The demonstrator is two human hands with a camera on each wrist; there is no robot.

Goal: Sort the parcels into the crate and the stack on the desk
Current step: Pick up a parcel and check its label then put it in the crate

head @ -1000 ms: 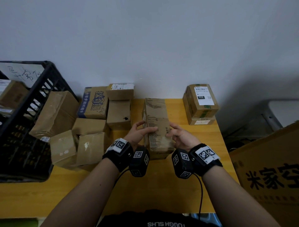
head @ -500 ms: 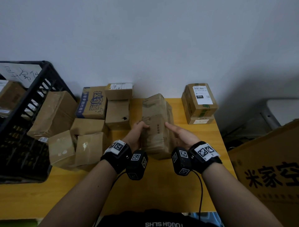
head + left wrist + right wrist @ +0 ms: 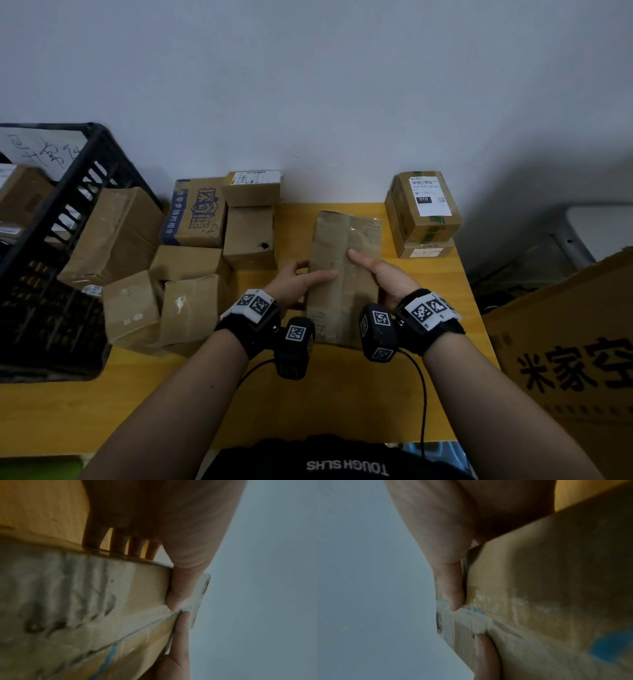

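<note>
Both hands — left (image 3: 297, 281), right (image 3: 383, 274) — around one long parcel (image 3: 342, 301), thumbs on top; stack (image 3: 424, 212) at two o'clock.

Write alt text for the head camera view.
Two hands, left hand and right hand, grip a long taped cardboard parcel over a yellow desk. Loose boxes and a black crate sit left, a two-box stack right.
</note>
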